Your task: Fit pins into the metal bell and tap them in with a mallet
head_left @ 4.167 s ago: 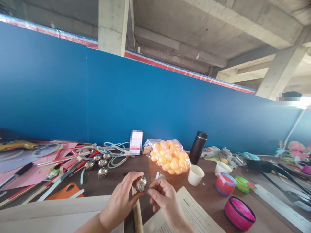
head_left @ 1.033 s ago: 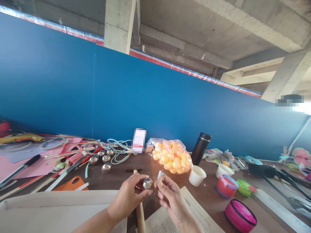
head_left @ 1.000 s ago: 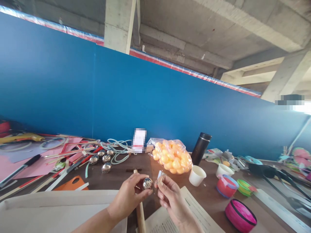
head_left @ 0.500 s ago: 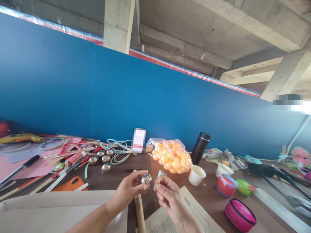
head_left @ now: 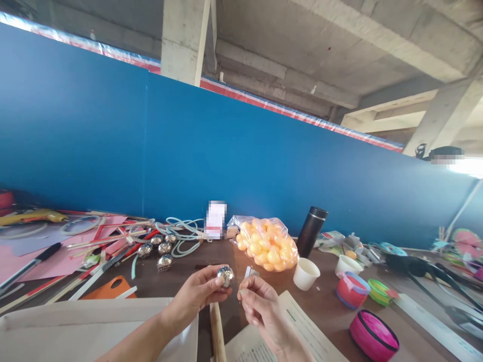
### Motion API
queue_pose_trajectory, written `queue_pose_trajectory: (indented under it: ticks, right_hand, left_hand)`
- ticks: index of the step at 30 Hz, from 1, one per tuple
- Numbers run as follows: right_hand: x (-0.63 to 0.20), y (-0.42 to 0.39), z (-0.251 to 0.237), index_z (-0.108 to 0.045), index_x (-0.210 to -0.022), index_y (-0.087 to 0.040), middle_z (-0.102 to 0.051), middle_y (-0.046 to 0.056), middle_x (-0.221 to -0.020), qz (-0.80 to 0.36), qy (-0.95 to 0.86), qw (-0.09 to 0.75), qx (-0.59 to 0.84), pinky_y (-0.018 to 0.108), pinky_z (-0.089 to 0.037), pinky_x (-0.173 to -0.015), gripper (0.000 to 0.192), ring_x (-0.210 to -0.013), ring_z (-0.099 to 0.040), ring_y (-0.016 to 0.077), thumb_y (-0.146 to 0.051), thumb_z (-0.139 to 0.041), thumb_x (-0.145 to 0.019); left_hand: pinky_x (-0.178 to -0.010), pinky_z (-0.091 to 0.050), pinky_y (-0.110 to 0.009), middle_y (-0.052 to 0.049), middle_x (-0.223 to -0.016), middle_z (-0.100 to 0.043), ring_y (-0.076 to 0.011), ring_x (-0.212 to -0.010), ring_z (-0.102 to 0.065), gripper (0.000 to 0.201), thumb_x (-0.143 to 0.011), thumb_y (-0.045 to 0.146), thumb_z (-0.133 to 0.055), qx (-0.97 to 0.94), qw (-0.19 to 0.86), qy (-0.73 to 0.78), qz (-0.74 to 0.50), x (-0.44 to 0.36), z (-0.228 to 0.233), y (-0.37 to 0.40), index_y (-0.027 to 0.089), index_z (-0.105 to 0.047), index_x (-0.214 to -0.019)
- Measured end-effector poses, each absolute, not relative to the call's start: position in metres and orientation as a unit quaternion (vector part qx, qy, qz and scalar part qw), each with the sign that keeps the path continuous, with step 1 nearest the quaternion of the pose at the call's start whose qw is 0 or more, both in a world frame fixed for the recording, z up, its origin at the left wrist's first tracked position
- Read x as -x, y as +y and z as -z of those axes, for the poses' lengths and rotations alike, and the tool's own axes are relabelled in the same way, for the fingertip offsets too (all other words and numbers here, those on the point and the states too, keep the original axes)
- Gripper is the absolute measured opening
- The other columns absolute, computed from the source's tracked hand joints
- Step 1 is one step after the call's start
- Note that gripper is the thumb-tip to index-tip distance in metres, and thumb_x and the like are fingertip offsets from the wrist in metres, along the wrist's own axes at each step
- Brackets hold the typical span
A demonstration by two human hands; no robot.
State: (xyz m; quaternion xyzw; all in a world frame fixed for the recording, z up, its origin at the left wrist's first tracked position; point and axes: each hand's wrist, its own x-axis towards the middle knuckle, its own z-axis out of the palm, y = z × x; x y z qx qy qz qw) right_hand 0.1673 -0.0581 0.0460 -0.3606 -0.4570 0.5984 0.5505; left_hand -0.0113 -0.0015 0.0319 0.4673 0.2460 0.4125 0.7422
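Observation:
My left hand (head_left: 198,290) is closed on a shiny silver ball (head_left: 225,276) with a patterned, reflective surface, held between thumb and fingers above the table. Just to its right, my right hand (head_left: 260,301) is closed in a pinch, fingertips pointing at the ball but apart from it. Whatever the pinch holds is too small to make out. Several matching silver balls (head_left: 165,255) lie in a cluster at the left. Behind my right fingers a small white piece (head_left: 249,271) shows on the table.
A clear bag of orange balls (head_left: 267,246) sits mid-table, beside a black bottle (head_left: 312,232) and a white paper cup (head_left: 306,274). Printed paper (head_left: 302,327) and a wooden stick (head_left: 217,332) lie under my hands. A white tray (head_left: 94,306) is front left; a pink round case (head_left: 373,334) is right.
My left hand has turned the silver ball slightly and shifted it a little up and left. My right hand keeps its pinch almost in place.

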Motion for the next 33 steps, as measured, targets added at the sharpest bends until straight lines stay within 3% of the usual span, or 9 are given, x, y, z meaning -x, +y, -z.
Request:
queue_pose_trajectory:
  ticks: [15,20,33]
  right_hand:
    - [-0.167,-0.059,-0.042,-0.057,-0.080,-0.014,-0.056,-0.001,-0.066,-0.607,-0.448,0.555,0.351,0.015,-0.017,-0.038,0.016,-0.043,-0.032,0.0000,-0.023,-0.069,-0.075]
    - [-0.166,-0.060,-0.045,-0.056,-0.076,-0.014,-0.047,-0.006,-0.052,-0.607,-0.450,0.551,0.355,0.015,-0.016,-0.038,0.015,-0.040,-0.028,0.0004,-0.023,-0.069,-0.075]
    - [-0.167,-0.060,-0.043,-0.055,-0.079,-0.015,-0.044,-0.007,-0.052,-0.598,-0.468,0.543,0.358,0.017,-0.017,-0.040,0.015,-0.043,-0.027,0.0020,-0.024,-0.067,-0.077]
  left_hand:
    - [-0.093,-0.040,-0.039,-0.012,-0.117,-0.060,-0.0212,-0.098,-0.059,0.040,-0.079,0.017,-0.061,-0.455,0.776,0.163,-0.406,0.017,-0.036,-0.005,0.017,-0.054,-0.119]
    - [-0.090,-0.041,-0.037,-0.012,-0.118,-0.059,-0.0209,-0.096,-0.059,0.040,-0.080,0.017,-0.060,-0.452,0.784,0.155,-0.397,0.019,-0.039,-0.007,0.018,-0.054,-0.119]
    - [-0.073,-0.044,-0.028,-0.015,-0.116,-0.060,-0.0160,-0.081,-0.060,0.035,-0.081,0.019,-0.057,-0.454,0.784,0.137,-0.400,0.019,-0.043,-0.009,0.015,-0.057,-0.116]
